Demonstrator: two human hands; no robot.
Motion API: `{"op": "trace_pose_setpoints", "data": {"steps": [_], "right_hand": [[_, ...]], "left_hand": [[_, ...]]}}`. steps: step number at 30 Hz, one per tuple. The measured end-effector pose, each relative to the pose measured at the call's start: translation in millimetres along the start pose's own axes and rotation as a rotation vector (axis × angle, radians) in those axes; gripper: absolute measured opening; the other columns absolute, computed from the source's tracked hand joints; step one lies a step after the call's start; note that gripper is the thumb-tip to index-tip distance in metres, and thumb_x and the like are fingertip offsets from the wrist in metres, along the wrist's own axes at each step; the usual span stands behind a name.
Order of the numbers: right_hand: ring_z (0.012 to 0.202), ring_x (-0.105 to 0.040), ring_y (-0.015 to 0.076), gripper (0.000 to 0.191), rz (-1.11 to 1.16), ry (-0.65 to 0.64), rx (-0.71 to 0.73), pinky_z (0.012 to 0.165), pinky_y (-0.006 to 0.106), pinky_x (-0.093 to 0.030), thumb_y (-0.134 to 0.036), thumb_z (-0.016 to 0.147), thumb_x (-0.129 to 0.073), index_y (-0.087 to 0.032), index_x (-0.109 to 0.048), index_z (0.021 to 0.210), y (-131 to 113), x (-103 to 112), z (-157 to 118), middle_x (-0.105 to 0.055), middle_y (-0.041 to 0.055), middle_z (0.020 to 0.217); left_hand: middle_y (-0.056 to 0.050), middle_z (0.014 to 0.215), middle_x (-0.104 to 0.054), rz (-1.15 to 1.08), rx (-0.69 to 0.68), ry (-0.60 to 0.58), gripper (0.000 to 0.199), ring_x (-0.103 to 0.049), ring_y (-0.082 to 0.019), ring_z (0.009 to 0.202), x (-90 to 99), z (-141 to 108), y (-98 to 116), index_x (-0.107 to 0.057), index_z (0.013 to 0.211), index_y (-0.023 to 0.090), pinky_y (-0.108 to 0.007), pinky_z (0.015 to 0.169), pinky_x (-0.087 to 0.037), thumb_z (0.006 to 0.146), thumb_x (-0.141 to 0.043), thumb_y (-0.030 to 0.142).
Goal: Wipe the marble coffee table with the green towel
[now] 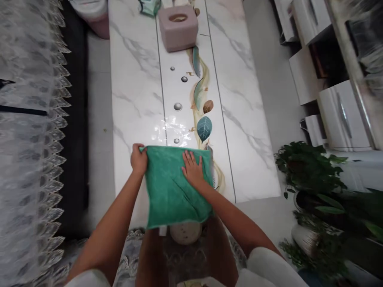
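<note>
A green cloth [170,187] lies spread at the near edge of the white marble-patterned table [134,75], its lower part reaching past the edge. My left hand [139,160] is closed on the cloth's upper left corner. Fingers spread, my right hand [193,169] lies flat on the cloth's upper right part, where a few creases run down from it. The table's printed leaves show just beyond the cloth.
At the table's far end stand a pink tissue box [179,34] and a green packet [149,6]. A pink bin [97,16] is at the far left, beside a lace-covered seat [30,159]. Plants [311,167] and white cabinets [344,115] stand right.
</note>
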State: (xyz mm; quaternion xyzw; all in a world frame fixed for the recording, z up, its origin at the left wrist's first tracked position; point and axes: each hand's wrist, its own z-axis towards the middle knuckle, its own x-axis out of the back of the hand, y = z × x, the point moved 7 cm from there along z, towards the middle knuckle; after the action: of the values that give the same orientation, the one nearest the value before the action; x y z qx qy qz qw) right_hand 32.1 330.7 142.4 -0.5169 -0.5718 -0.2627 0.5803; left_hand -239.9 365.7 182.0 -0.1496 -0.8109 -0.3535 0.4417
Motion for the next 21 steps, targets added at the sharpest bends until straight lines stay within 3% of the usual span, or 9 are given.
{"op": "trace_pose_setpoints", "data": {"steps": [2, 3, 5, 6, 10, 13, 17, 19, 21], "right_hand": [[0.161, -0.030, 0.0353, 0.063, 0.006, 0.031, -0.007, 0.129, 0.068, -0.022, -0.028, 0.110, -0.045, -0.013, -0.032, 0.169, -7.3, 3.9, 28.1, -0.031, 0.0160, 0.174], [0.162, -0.028, 0.0359, 0.062, 0.007, 0.042, -0.013, 0.129, 0.070, -0.020, -0.027, 0.111, -0.043, -0.012, -0.030, 0.170, -10.0, 5.2, 37.4, -0.028, 0.0164, 0.175], [0.163, -0.025, 0.0362, 0.062, 0.005, 0.047, -0.020, 0.129, 0.070, -0.019, -0.027, 0.111, -0.040, -0.011, -0.029, 0.170, -13.4, 5.9, 46.7, -0.027, 0.0172, 0.175], [0.163, -0.026, 0.0359, 0.062, 0.003, 0.043, -0.022, 0.130, 0.069, -0.018, -0.027, 0.111, -0.040, -0.011, -0.031, 0.170, -13.7, 5.6, 47.7, -0.027, 0.0173, 0.175], [0.163, -0.025, 0.0339, 0.064, -0.019, 0.009, -0.043, 0.132, 0.067, -0.015, -0.028, 0.108, -0.042, -0.012, -0.033, 0.170, -9.2, 1.0, 42.7, -0.026, 0.0150, 0.176], [0.165, -0.021, 0.0335, 0.065, -0.041, -0.008, -0.060, 0.132, 0.068, -0.012, -0.029, 0.108, -0.040, -0.014, -0.031, 0.171, -7.1, -1.6, 41.9, -0.023, 0.0139, 0.177], [0.164, -0.022, 0.0355, 0.064, -0.053, -0.011, -0.055, 0.132, 0.067, -0.013, -0.028, 0.109, -0.037, -0.011, -0.032, 0.170, -9.3, -0.5, 42.6, -0.026, 0.0170, 0.176], [0.163, -0.025, 0.0369, 0.063, -0.057, -0.013, -0.045, 0.131, 0.067, -0.017, -0.028, 0.108, -0.037, -0.010, -0.035, 0.169, -9.2, 0.5, 39.1, -0.030, 0.0191, 0.174], [0.162, -0.028, 0.0375, 0.062, -0.065, -0.010, -0.046, 0.131, 0.067, -0.019, -0.027, 0.108, -0.038, -0.010, -0.038, 0.167, -7.2, 1.3, 35.3, -0.033, 0.0198, 0.173]], "left_hand": [[-0.015, 0.138, -0.064, 0.014, -0.071, 0.105, 0.050, -0.058, -0.034, 0.130, 12.4, 15.7, 13.1, -0.055, 0.138, 0.019, -0.051, 0.113, -0.046, 0.089, -0.064, 0.027], [-0.018, 0.151, -0.057, 0.028, -0.136, 0.169, 0.061, -0.051, -0.037, 0.141, 15.6, 10.3, 18.9, -0.052, 0.146, 0.018, -0.056, 0.120, -0.040, 0.087, -0.066, 0.025], [-0.019, 0.166, -0.043, 0.063, -0.314, 0.227, 0.070, -0.038, -0.039, 0.154, 8.0, -22.5, 26.3, -0.048, 0.154, 0.017, -0.059, 0.129, -0.029, 0.085, -0.063, 0.019], [-0.019, 0.168, -0.041, 0.079, -0.408, 0.202, 0.068, -0.036, -0.038, 0.156, -3.7, -45.6, 26.1, -0.049, 0.154, 0.017, -0.060, 0.130, -0.027, 0.087, -0.059, 0.016], [-0.017, 0.161, -0.053, 0.130, -0.654, -0.040, 0.054, -0.047, -0.038, 0.151, -68.7, -132.9, -3.6, -0.061, 0.148, 0.021, -0.064, 0.127, -0.034, 0.096, -0.048, 0.016], [-0.016, 0.150, -0.064, 0.114, -0.743, -0.146, 0.049, -0.056, -0.036, 0.143, -93.7, -165.9, -29.3, -0.069, 0.141, 0.026, -0.063, 0.124, -0.041, 0.097, -0.048, 0.017], [-0.007, 0.130, -0.075, 0.063, -0.988, -0.423, 0.049, -0.067, -0.029, 0.127, -102.6, -181.6, -27.2, -0.073, 0.135, 0.035, -0.054, 0.116, -0.052, 0.098, -0.046, 0.017], [-0.007, 0.140, -0.071, 0.122, -1.046, -0.515, 0.051, -0.064, -0.029, 0.133, -102.6, -171.1, -20.0, -0.068, 0.142, 0.036, -0.052, 0.115, -0.052, 0.100, -0.046, 0.017], [-0.007, 0.155, -0.061, 0.186, -1.102, -0.533, 0.051, -0.056, -0.031, 0.144, -99.8, -149.3, -11.0, -0.065, 0.146, 0.036, -0.051, 0.117, -0.050, 0.101, -0.049, 0.017]]}}
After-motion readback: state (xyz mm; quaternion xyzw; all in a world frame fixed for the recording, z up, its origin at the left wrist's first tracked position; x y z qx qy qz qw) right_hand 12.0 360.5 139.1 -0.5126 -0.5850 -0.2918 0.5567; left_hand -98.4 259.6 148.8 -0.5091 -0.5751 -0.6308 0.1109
